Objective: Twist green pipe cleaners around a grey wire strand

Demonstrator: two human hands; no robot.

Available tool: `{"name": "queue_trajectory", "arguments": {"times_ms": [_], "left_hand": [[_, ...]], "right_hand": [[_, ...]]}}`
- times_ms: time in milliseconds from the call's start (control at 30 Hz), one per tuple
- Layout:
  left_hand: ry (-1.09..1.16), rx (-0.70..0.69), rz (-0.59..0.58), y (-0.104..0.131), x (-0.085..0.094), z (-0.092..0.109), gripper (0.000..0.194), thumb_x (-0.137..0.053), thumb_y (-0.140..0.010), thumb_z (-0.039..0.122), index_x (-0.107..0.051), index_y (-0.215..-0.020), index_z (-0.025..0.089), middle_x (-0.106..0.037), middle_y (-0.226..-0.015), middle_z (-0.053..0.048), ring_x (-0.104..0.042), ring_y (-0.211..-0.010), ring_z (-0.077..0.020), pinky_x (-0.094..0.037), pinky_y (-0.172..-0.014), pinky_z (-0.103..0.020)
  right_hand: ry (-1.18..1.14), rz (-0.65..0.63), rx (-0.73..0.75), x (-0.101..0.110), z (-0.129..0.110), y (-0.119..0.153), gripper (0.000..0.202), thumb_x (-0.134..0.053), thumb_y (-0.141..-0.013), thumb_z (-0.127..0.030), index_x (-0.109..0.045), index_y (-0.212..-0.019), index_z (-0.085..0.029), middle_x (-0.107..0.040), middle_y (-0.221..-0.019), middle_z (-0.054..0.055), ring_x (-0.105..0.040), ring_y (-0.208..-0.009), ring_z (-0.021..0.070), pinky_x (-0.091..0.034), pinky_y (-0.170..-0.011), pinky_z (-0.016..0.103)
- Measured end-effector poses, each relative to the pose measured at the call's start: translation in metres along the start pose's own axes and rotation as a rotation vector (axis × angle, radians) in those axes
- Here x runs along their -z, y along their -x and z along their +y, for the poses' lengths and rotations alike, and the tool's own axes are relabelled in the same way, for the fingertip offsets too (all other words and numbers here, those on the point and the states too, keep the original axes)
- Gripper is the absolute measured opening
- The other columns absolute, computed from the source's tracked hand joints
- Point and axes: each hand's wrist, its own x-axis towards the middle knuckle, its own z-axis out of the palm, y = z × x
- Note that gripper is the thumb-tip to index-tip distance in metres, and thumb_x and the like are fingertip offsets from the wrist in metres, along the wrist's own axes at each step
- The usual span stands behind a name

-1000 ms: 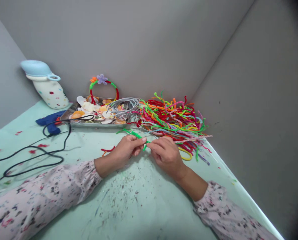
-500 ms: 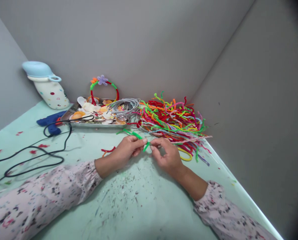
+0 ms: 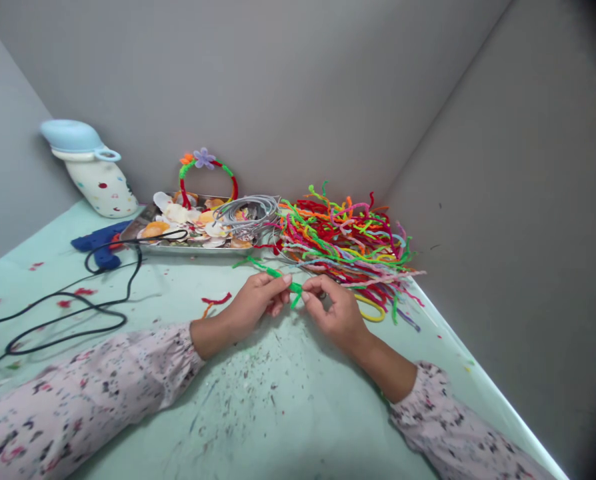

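Between my two hands is a green pipe cleaner [image 3: 274,273], coiled thick along part of its length, with a thin loose tail towards the upper left and a short end hanging below. My left hand [image 3: 261,295] pinches the coiled part between thumb and fingers. With thumb and forefinger closed, my right hand [image 3: 332,308] grips the piece's right end; the exact tip is hidden by the fingers. Just behind my right hand lies a heap of many-coloured pipe cleaners [image 3: 348,233]. A red scrap of pipe cleaner [image 3: 217,300] rests beside my left wrist.
A metal tray [image 3: 198,251] of shells stands at the back, with a coil of grey wire [image 3: 251,215] and a flowered hoop [image 3: 235,187] on it. To its left are a blue glue gun [image 3: 101,241], its black cord [image 3: 73,293] and a bottle [image 3: 101,183].
My left fingers have shifted slightly back along the green pipe cleaner, so more of the coiled part shows between my hands. Both hands keep their pinch.
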Motion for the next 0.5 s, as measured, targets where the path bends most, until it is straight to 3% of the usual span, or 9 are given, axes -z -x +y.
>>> {"name": "queue_trajectory", "arguments": {"times_ms": [500], "left_hand": [[-0.013, 0.019, 0.013, -0.0001, -0.0018, 0.0019, 0.039, -0.057, -0.081, 0.045, -0.058, -0.058, 0.013, -0.050, -0.047, 0.002, -0.039, -0.038, -0.0063, -0.025, -0.041, -0.022]], "right_hand": [[0.051, -0.018, 0.024, -0.0004, 0.0005, 0.0001, 0.007, -0.052, -0.083, -0.022, -0.057, -0.078, -0.020, -0.058, -0.068, -0.001, -0.054, -0.063, 0.0139, -0.044, -0.061, 0.026]]}}
